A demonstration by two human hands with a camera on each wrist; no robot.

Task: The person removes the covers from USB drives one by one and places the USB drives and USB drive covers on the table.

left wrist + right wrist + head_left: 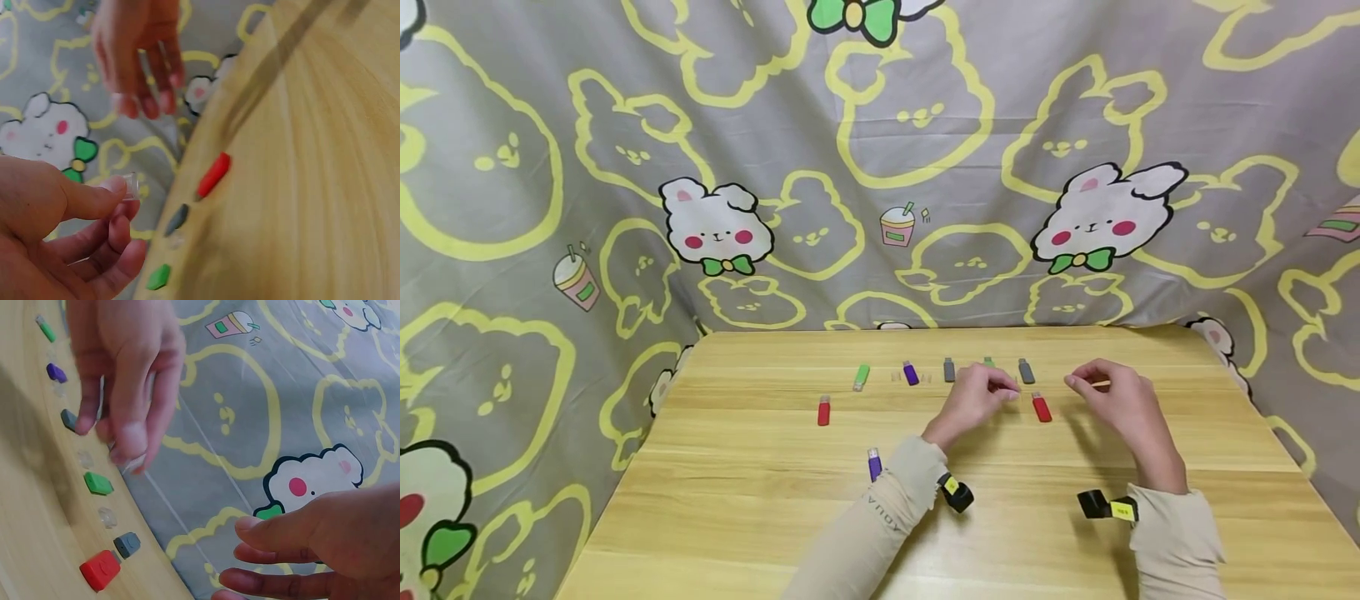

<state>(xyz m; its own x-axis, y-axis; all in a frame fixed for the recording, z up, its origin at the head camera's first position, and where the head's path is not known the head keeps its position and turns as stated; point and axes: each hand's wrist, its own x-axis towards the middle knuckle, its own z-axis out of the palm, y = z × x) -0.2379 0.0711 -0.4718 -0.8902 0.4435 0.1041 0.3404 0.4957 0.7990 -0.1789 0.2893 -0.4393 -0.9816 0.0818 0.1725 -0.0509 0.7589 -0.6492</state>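
Observation:
My left hand (973, 396) pinches a small clear plastic cap (131, 186) between thumb and fingertips, raised over the back right of the table. Below it stands a row of USB sticks: a grey one (949, 369), a green one (98, 483) and another grey one (1026, 371). A red USB stick (1041, 407) lies just in front of that last one. To the right, my right hand (1123, 408) hovers with thumb and fingers apart, holding nothing. Clear caps (107, 517) lie between the sticks in the right wrist view.
Further left in the row are a purple USB stick (911, 372) and a green one (861, 377). A red stick (824, 411) lies nearer, and a second purple stick (874, 462) is partly behind the left sleeve. A printed curtain (925, 167) hangs along the back edge of the wooden table (737, 500).

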